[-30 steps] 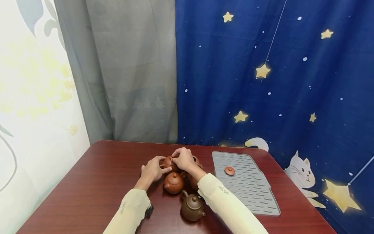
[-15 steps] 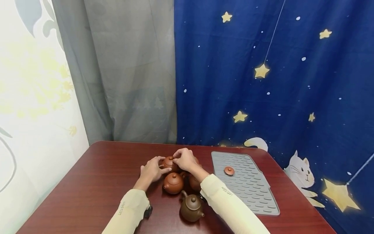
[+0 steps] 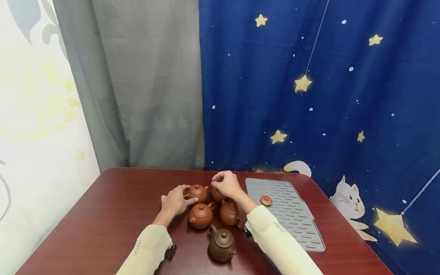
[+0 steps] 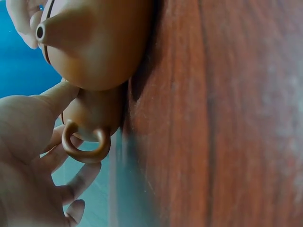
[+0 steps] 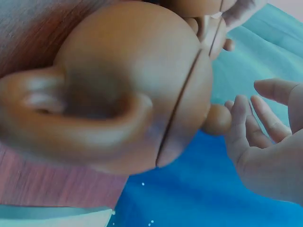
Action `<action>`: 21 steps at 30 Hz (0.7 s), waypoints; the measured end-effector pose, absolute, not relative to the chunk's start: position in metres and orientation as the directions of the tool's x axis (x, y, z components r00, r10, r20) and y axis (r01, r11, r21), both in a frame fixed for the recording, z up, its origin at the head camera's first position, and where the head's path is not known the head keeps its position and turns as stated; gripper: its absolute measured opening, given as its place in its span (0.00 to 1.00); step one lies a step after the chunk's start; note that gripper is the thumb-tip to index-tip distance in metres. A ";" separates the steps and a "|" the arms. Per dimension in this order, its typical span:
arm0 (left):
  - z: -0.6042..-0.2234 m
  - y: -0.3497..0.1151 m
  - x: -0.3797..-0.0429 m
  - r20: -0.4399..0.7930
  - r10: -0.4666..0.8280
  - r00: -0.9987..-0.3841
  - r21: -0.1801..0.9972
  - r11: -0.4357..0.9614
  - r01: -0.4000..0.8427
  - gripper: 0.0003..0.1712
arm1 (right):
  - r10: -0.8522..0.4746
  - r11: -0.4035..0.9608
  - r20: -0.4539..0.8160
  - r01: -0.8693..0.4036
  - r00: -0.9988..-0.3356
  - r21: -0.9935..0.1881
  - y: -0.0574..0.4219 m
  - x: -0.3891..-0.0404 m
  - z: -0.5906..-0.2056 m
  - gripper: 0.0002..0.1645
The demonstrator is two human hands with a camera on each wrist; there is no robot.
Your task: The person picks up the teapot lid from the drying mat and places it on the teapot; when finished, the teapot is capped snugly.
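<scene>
My left hand (image 3: 174, 199) reaches round the handle side of the back-left reddish-brown teapot (image 3: 197, 193), which has its lid on. Its thumb lies on the near side and a finger on the far side; in the left wrist view that teapot's loop handle (image 4: 87, 149) sits among the fingers. My right hand (image 3: 227, 185) hovers over the back-right teapot (image 3: 217, 194), largely covering it. In the right wrist view its fingers are loosely bent, apart from the thumb, with nothing between them. A loose reddish lid (image 3: 266, 200) lies on the grey mat (image 3: 292, 217).
Two more lidded reddish teapots, the middle-left teapot (image 3: 201, 216) and the middle-right teapot (image 3: 229, 212), stand close in front. A dark brown teapot (image 3: 222, 244) is nearest the person. All stand on a dark red table (image 3: 113, 214); curtains (image 3: 154, 95) hang behind.
My right hand has left the back-left teapot's lid knob and moved right, over the back-right teapot. The left hand stays at the back-left teapot. The head view has turned slightly right.
</scene>
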State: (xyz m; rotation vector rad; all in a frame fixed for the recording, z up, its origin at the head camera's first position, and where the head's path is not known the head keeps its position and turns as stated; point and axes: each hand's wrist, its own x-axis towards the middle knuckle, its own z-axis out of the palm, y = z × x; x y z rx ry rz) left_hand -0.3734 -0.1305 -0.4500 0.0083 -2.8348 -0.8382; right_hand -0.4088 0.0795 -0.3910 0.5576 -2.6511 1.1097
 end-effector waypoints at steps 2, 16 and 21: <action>-0.450 -0.130 -0.372 0.180 -0.057 -0.982 0.530 0.847 0.048 0.36 | -0.259 0.644 0.334 -0.420 -0.906 -0.640 0.084 -0.406 -0.389 0.04; -0.444 -0.130 -0.374 0.181 -0.010 -0.983 0.525 0.846 0.088 0.36 | -0.225 0.556 0.304 -0.378 -0.926 -0.740 0.116 -0.390 -0.388 0.06; -0.440 -0.128 -0.374 0.186 -0.017 -0.982 0.536 0.840 0.087 0.39 | -0.217 0.569 0.336 -0.398 -0.917 -0.720 0.127 -0.388 -0.392 0.07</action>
